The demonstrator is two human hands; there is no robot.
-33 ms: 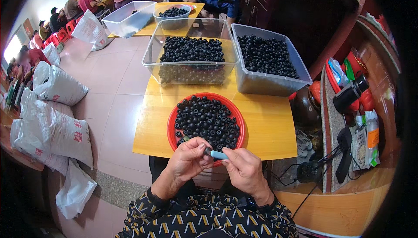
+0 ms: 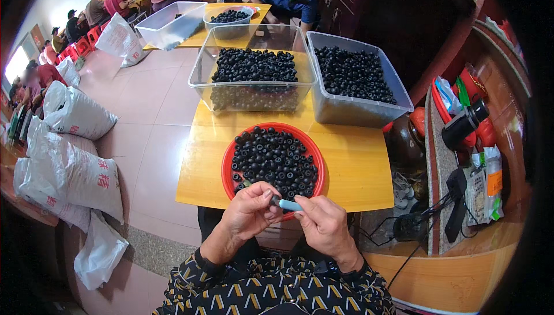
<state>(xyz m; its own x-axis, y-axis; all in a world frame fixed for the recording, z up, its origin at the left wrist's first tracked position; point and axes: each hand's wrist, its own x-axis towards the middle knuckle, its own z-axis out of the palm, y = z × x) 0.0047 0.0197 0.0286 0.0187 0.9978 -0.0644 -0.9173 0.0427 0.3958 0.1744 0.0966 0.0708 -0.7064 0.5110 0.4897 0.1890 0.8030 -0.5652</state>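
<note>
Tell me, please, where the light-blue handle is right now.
In the head view, the light-blue handle is below centre, pinched in the right hand, its other end beside the left hand, at the near side of the red tray.

Even, fairly bright light falls around the red tray (image 2: pixel 320 168), where the black beads (image 2: pixel 276 162) look reasonably crisp. Far left of the tray, a window (image 2: pixel 16 63) glares white, and the floor tiles (image 2: pixel 138 107) shine palely. Beyond its right side, the cabinet (image 2: pixel 398 21) sinks into darkness. Fisheye distortion bends outlying edges toward black corners.
</note>
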